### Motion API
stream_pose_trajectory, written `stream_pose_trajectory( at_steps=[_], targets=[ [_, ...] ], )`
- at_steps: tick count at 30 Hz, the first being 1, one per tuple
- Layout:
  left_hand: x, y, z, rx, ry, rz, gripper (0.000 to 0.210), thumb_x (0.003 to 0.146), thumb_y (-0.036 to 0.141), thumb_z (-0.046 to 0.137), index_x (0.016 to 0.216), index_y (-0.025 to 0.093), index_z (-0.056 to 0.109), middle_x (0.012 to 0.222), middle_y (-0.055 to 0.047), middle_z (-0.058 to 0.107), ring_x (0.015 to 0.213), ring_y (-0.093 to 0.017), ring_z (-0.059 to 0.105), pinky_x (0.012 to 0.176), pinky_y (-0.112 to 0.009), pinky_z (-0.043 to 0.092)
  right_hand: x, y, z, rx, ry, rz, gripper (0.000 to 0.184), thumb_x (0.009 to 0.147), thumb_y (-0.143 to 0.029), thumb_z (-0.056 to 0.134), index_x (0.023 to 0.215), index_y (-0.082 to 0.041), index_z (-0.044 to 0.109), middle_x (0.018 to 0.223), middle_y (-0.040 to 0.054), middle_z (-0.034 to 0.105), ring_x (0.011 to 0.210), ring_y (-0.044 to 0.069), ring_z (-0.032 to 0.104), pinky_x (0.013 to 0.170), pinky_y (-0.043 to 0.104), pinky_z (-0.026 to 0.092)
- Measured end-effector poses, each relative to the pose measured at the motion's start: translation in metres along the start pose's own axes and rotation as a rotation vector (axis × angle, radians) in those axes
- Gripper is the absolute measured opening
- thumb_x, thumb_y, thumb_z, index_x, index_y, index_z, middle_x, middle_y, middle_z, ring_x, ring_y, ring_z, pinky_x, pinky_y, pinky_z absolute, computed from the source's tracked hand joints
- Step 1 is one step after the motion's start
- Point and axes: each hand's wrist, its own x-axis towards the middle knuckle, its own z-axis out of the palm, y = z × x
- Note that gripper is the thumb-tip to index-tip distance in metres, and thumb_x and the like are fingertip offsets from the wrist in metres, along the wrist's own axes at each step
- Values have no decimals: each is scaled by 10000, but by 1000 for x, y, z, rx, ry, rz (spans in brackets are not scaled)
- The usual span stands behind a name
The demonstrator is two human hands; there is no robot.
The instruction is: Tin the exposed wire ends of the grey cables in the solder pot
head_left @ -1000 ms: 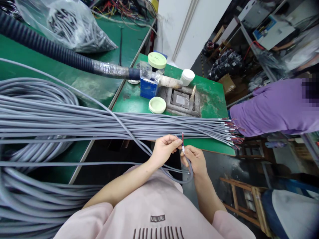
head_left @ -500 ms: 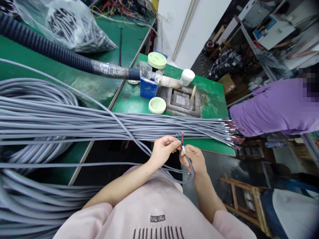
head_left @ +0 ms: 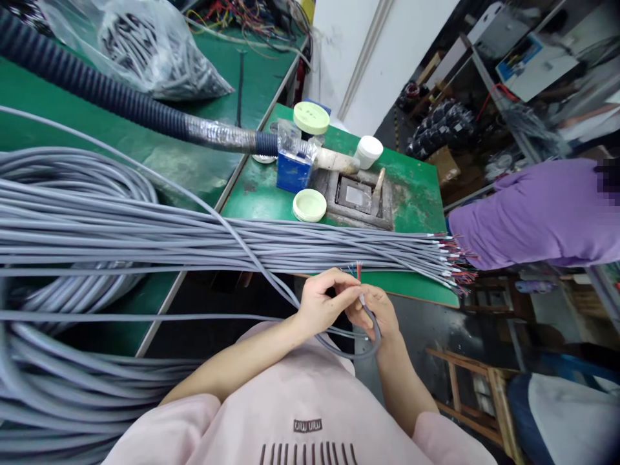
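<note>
A grey multi-core cable [head_left: 374,332] bends up in a loop in front of my chest. My right hand [head_left: 380,313] is closed round it just below its stripped end. Thin coloured wires [head_left: 359,271], red and blue-green among them, stick up from that end. My left hand [head_left: 327,298] pinches at the base of these wires, its fingertips meeting those of my right hand. My fingers partly hide the stripped end. Just beyond my hands lies a thick bundle of grey cables [head_left: 194,242], its stripped wire ends [head_left: 453,258] pointing right.
On the green table [head_left: 416,187] stand a solder pot [head_left: 357,195], a ribbed hose [head_left: 135,113] on a blue block [head_left: 293,171], a pale green lid [head_left: 310,205] and a white tub [head_left: 369,152]. A person in purple [head_left: 537,213] is at the right; a wooden stool [head_left: 477,387] stands lower right.
My left hand has shifted slightly right and down, from the wire tips to the base of the wires against my right hand. The view has shifted slightly.
</note>
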Motion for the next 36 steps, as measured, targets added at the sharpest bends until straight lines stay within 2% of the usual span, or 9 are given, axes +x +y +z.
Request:
stream_pose_trajectory(
  at_steps=[8,12,18,23,29,36],
  targets=[
    [1,1,0,82,12,50,111,754,270,693,745,160,708,617,-16,632,537,-83,529,526,-196,425,3,2,-1,8,-36,16,367,773,-490,643,599,-173,584,307,-85,352,265,47,256,329,183,254],
    [2,3,-1,74,44,-21,103,738,260,696,741,159,711,610,-10,628,522,-76,510,514,-192,412,3,1,0,-18,-22,-7,338,760,-470,663,622,-170,592,315,-86,363,265,47,272,334,182,254],
    [3,6,0,-59,78,-226,176,690,316,723,728,146,702,598,-10,638,495,-72,511,491,-186,416,2,-2,1,-61,25,-32,326,742,-461,685,626,-166,605,323,-75,393,281,48,289,361,190,260],
    [4,7,0,-83,87,-258,191,689,318,720,744,137,694,518,27,559,443,-44,428,438,-164,360,3,-3,1,-109,55,-23,349,728,-481,689,613,-163,601,321,-72,398,282,48,292,360,190,241],
    [2,3,0,-29,71,-147,171,738,304,682,779,139,696,477,42,528,405,-38,409,408,-154,346,3,-3,2,-118,64,-19,354,719,-485,695,606,-166,591,319,-72,397,283,50,293,362,192,239],
    [0,-2,-3,187,14,164,117,776,213,642,842,146,711,524,17,592,411,-46,450,414,-158,355,4,-2,0,-77,30,-20,349,725,-482,695,615,-167,591,321,-74,409,271,52,301,354,191,245]
  ],
)
